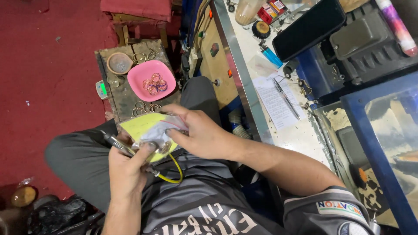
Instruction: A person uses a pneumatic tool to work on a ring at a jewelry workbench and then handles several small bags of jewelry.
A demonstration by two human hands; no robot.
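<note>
My left hand (127, 167) holds a small clear plastic bag (157, 135) with metal rings inside, and a slim metal tool (116, 142) with a yellow cord (173, 172) is tucked in the same hand. My right hand (197, 132) grips the top of the bag, fingers pinching its opening. A yellow paper slip (140, 125) lies under the bag. Both hands are over my lap.
A pink dish (141, 72) with several rings sits on a wooden block (123, 96) beside a small bowl (119, 63). To the right, a metal-edged workbench (237, 74) carries a paper sheet (273, 102), pen (286, 99), blue lighter (272, 56), black phone (309, 28) and a blue machine (374, 130).
</note>
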